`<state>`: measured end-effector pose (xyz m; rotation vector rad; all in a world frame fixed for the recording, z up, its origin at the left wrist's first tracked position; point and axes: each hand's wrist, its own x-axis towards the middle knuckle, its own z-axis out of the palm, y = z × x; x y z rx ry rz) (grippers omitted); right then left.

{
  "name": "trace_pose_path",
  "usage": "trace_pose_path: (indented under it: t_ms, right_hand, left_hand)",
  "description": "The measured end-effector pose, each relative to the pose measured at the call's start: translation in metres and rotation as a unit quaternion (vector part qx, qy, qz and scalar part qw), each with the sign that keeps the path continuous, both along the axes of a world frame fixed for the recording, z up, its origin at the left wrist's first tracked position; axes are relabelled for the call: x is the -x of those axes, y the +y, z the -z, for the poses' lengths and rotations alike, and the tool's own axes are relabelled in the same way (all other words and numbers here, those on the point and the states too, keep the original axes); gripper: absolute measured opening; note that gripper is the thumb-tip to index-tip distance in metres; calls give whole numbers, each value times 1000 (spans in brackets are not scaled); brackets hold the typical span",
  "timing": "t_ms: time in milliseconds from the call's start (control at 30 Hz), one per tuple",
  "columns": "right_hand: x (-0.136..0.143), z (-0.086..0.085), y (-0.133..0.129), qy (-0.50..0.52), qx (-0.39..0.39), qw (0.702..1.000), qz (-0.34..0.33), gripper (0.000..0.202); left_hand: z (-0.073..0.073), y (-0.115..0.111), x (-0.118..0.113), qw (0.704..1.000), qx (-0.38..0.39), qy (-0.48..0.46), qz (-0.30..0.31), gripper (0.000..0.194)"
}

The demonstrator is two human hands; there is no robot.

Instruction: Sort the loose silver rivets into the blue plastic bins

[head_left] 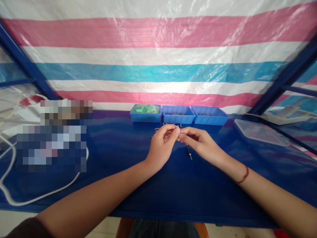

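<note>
My left hand and my right hand meet over the middle of the blue table, fingertips pinched together. Whatever lies between the fingers is too small and too covered to make out. A thin dark and silver metal piece, like a small pin or screw, rests on the table just below my right hand. Behind my left hand several thin metal pins lie loose, partly hidden by the fingers.
Three blue bins stand at the back: one with green packets, two with small metal pieces. A clear plastic lid lies right. A white cable curves across the left side. Striped sheeting hangs behind.
</note>
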<state>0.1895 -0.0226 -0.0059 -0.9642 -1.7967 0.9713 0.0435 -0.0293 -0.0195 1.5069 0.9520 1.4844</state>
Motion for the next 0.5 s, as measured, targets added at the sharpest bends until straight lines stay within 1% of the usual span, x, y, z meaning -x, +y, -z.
trace_pose_path:
  t_ms: [67, 133, 233, 300, 333, 400, 433, 500]
  right_hand:
    - [-1, 1, 0, -1, -28, 999, 24, 23]
    - [-2, -1, -3, -19, -86, 994, 66, 19]
    - [-5, -11, -7, -81, -202, 970, 112, 13]
    - [-10, -19, -5, -107, -258, 950, 141, 13]
    - [-15, -23, 0, -110, -273, 940, 172, 14]
    - [-28, -29, 15, -111, -282, 916, 262, 16]
    - [-37, -31, 25, -108, -281, 900, 317, 17]
    - [-58, -32, 49, -116, -268, 873, 390, 16]
  left_hand:
    - [0, 1, 0, 1000, 10, -1, -2, 16]
    - [1, 2, 0, 1000, 23, -3, 1, 18]
    - [3, 2, -1, 998, 58, 2, 24, 23]
    - [4, 0, -3, 997, 71, 11, 35, 27]
    - [4, -2, -4, 997, 66, 22, 41, 27]
    - [3, -8, -4, 995, 32, 68, 68, 25]
    - [2, -11, -4, 991, 4, 101, 89, 23]
    - [0, -17, -3, 974, -64, 171, 131, 19]
